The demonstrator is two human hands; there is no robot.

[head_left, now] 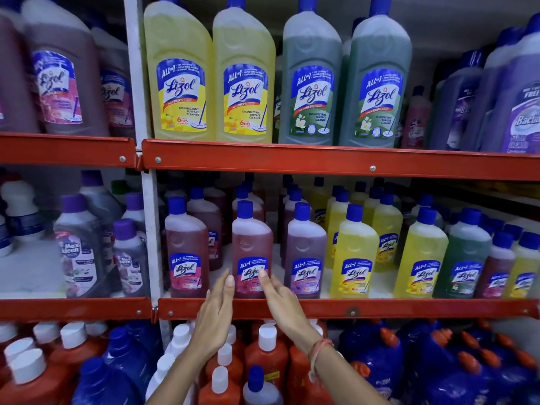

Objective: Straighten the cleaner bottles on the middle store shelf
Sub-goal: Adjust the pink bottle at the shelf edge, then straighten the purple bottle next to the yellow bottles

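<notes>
Both hands are up at the front row of the middle red metal shelf (pixel 321 308), one on each side of a pink-red plastic cleaner bottle with a blue cap (pixel 252 247). The left hand (pixel 214 314) has its fingers straight and together, fingertips at the bottle's lower left edge; the right hand (pixel 282 299) has its fingertips on the label at the lower right. Neither grip is closed: both are flat and open, and the 2 palms bracket the bottle rather than clasp it. I cannot tell how firmly they press.

Between the hands, that bottle stands upright at the shelf's front lip, label facing out. Just left of the left hand, a darker pink bottle with a blue cap (pixel 187 249) also stands upright, label forward. Just right of the right hand is a purple bottle with a blue cap (pixel 304 252), then 2 yellow bottles with blue caps (pixel 355 255), then a green bottle (pixel 467 255); all seem to face forward in a fairly even line.

My reading is that the front row is largely in order and the bottle between the hands is getting its final squaring. What looks left is behind and right of the grip: the back rows sit at uneven spacing, several labels there are turned sideways, and the smaller bottles at the far right (pixel 514 267) look crowded and uneven, though they blur toward the edge.
</notes>
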